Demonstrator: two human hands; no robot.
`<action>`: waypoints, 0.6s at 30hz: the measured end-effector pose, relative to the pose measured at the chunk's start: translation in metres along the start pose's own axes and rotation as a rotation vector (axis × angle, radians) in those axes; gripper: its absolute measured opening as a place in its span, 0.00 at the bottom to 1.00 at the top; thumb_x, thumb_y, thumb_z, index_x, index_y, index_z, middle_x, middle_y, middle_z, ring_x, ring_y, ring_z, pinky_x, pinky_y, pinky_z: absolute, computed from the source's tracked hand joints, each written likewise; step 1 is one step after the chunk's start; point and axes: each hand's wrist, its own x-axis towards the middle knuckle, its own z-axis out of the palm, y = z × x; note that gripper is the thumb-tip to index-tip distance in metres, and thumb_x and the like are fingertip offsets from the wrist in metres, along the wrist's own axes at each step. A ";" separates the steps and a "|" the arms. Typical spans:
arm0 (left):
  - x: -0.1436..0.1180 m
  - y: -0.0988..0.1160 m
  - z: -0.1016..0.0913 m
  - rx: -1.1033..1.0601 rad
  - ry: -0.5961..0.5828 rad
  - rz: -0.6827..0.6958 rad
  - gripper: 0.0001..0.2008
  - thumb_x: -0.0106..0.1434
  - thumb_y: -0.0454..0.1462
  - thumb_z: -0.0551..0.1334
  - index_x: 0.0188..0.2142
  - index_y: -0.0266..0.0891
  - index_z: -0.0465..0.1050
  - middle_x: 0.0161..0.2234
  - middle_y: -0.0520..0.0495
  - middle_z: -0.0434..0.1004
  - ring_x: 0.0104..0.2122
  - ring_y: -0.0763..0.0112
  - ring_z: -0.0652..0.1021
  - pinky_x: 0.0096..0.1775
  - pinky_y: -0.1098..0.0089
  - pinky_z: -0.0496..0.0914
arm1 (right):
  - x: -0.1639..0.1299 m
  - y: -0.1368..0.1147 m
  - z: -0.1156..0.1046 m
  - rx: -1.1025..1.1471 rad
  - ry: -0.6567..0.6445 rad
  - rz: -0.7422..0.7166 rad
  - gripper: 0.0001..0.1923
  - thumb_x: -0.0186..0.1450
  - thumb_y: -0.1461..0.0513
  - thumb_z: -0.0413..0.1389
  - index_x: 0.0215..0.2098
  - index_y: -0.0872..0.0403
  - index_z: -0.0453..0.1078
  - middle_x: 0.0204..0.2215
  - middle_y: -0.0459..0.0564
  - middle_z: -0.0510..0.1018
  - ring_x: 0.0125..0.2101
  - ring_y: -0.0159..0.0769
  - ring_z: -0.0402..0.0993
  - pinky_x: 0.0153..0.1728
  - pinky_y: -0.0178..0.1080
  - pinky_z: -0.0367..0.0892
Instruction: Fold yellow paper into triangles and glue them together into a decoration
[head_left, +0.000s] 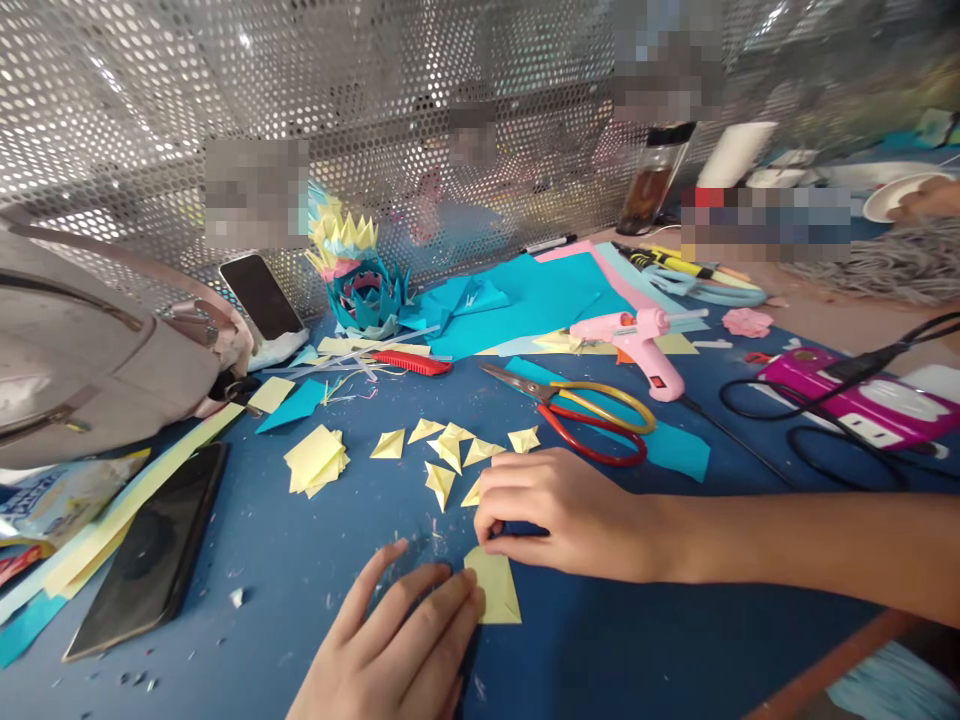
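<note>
A small yellow paper lies partly folded on the blue table. My left hand is open, its fingers stretched out flat and their tips touching the paper's left edge. Above the paper is my right hand, with fingers curled and thumb and forefinger pinched together at the top edge. Its knuckles hide part of a folded yellow piece. Several pointed folded yellow pieces are scattered beyond both hands. To their left sits a stack of yellow paper squares.
Scissors, a pink glue gun and a red cutter lie farther back. Behind them stand a layered paper model and blue sheets. A phone lies left; a magenta power strip with cables is right.
</note>
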 end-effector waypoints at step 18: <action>0.001 -0.011 -0.010 0.140 -0.097 0.157 0.19 0.71 0.28 0.54 0.56 0.39 0.75 0.59 0.52 0.75 0.54 0.69 0.77 0.71 0.57 0.43 | 0.000 0.000 -0.002 -0.259 0.013 -0.186 0.13 0.74 0.64 0.51 0.32 0.55 0.72 0.31 0.45 0.76 0.31 0.31 0.66 0.31 0.36 0.58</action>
